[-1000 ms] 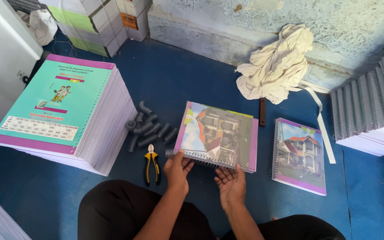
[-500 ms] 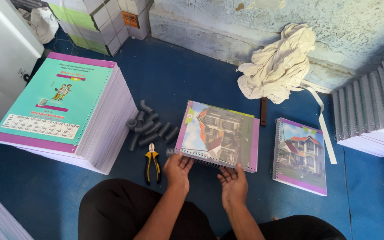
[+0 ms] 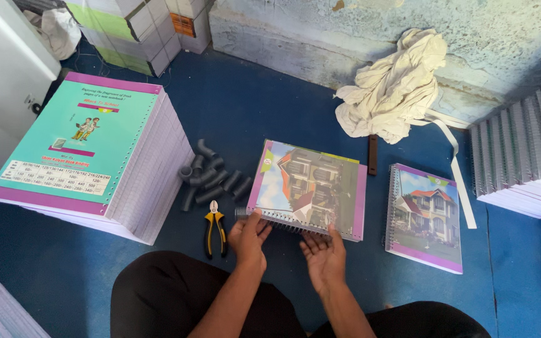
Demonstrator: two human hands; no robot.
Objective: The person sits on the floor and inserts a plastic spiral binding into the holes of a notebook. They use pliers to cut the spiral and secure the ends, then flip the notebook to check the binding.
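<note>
Both hands are working the near edge of the notebook lying flat on the blue floor, just in front of the person's knees. The left hand is pinching the end of the spiral wire between thumb and fingertips, and the right hand is sitting palm-up under the same edge, fingers loosely curled against the coil rather than clenched. By my reading, the binding step is under way: the coil is being fed along the punched holes (the far end looks seated already, though that part is too small to be sure). The next move is calling for a steady roll of the wire, with the cover held still. The yellow-handled pliers are lying just left of the hands, a finished notebook is resting to the right, and the tall stack of unbound pads is waiting well to the left.
</note>
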